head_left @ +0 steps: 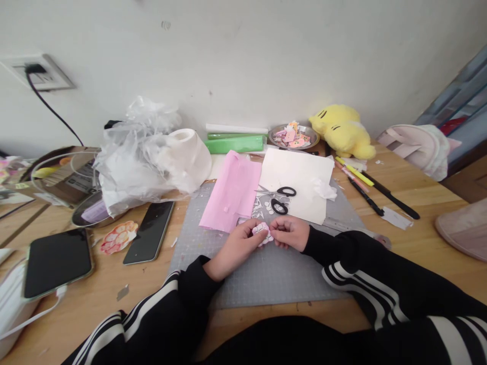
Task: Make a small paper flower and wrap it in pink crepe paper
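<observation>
Over the grey cutting mat [247, 284] I hold a small paper cutout [262, 234], white and pink with dark outlines. My left hand [238, 247] grips its left side, thumb on top. The fingers of my right hand [291, 232] are pinched at its right edge. Just beyond my hands lie black-handled scissors [279, 206], their blades pointing left across white paper scraps [258, 204]. A sheet of pink paper [230, 190] is spread behind my left hand. To its right rests a cream sheet of paper [297, 175].
Two phones [149, 233] [59, 261] and a red-patterned cutout [119, 237] lie at left, near a plastic bag [131, 162] and a white roll [186, 157]. At the back are green rolls [236, 144], a metal dish [294, 137] of cutouts and a yellow plush [344, 133]. Pens [353, 171] lie right.
</observation>
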Demonstrator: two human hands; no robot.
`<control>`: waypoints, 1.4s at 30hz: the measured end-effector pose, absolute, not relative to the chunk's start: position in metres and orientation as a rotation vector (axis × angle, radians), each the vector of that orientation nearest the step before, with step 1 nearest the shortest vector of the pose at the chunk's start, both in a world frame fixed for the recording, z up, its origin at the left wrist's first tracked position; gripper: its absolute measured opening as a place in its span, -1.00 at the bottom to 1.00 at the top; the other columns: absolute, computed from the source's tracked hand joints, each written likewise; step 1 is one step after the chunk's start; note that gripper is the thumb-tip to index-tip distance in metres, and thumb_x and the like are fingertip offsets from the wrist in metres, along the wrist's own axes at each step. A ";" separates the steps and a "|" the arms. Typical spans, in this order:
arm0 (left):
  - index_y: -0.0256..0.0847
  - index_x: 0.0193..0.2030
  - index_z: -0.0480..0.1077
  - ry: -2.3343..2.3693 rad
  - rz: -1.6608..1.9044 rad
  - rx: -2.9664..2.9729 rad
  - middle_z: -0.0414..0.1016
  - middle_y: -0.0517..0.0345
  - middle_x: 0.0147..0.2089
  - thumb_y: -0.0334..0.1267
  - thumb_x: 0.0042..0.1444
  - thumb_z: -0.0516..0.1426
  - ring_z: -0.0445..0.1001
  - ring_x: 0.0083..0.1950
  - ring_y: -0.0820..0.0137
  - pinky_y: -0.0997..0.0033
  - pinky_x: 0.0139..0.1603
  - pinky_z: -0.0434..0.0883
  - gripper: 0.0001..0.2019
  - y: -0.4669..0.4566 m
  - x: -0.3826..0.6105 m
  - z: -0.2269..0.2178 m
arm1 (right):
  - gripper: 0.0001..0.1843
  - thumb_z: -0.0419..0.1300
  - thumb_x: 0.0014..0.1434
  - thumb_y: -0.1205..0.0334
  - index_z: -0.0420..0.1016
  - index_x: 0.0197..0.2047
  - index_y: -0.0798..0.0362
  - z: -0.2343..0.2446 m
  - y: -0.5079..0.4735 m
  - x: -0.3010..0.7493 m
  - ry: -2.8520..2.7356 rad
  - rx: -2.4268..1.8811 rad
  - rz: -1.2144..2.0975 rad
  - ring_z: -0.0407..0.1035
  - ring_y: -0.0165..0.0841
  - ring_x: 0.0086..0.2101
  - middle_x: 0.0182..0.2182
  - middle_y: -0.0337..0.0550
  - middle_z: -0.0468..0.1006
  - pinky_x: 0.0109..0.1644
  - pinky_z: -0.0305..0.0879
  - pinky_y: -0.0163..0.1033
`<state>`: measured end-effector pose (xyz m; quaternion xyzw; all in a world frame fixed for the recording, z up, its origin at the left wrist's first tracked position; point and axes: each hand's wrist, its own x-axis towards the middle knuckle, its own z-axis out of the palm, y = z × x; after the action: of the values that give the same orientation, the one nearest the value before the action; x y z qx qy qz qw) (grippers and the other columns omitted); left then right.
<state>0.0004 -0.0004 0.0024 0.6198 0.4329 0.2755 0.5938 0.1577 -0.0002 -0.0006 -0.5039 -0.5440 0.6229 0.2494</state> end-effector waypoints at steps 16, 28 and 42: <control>-0.27 -0.43 0.24 1.003 0.663 1.361 0.24 0.29 -0.54 -0.18 -0.02 0.05 0.21 -0.52 0.54 0.53 -0.47 0.18 -0.83 -0.001 0.000 0.005 | -0.92 0.06 -0.12 0.33 0.20 -0.56 0.12 -0.002 0.002 0.157 -1.440 -1.351 1.753 0.16 -0.62 -0.74 -0.76 -0.40 0.30 -0.70 0.10 -0.51; -0.26 -0.52 0.20 1.030 0.754 1.264 0.20 0.31 -0.60 -0.16 -0.01 0.04 0.15 -0.57 0.56 0.55 -0.55 0.13 -0.79 -0.001 0.003 0.008 | -0.96 0.03 -0.14 0.39 0.19 -0.56 0.12 0.000 -0.003 0.158 -1.522 -1.365 1.725 0.15 -0.64 -0.71 -0.74 -0.40 0.30 -0.66 0.10 -0.53; -0.27 -0.51 0.23 1.006 0.705 1.327 0.19 0.31 -0.58 -0.19 -0.04 0.07 0.17 -0.54 0.55 0.56 -0.54 0.16 -0.81 -0.001 0.002 0.008 | -0.89 0.08 -0.08 0.26 0.22 -0.53 0.12 -0.005 0.001 0.157 -1.448 -1.304 1.736 0.17 -0.60 -0.74 -0.75 -0.39 0.29 -0.72 0.08 -0.51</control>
<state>0.0021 -0.0014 0.0080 0.5768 0.4372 0.3064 0.6183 0.1575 0.0014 -0.0051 -0.4822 -0.5354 0.6418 0.2625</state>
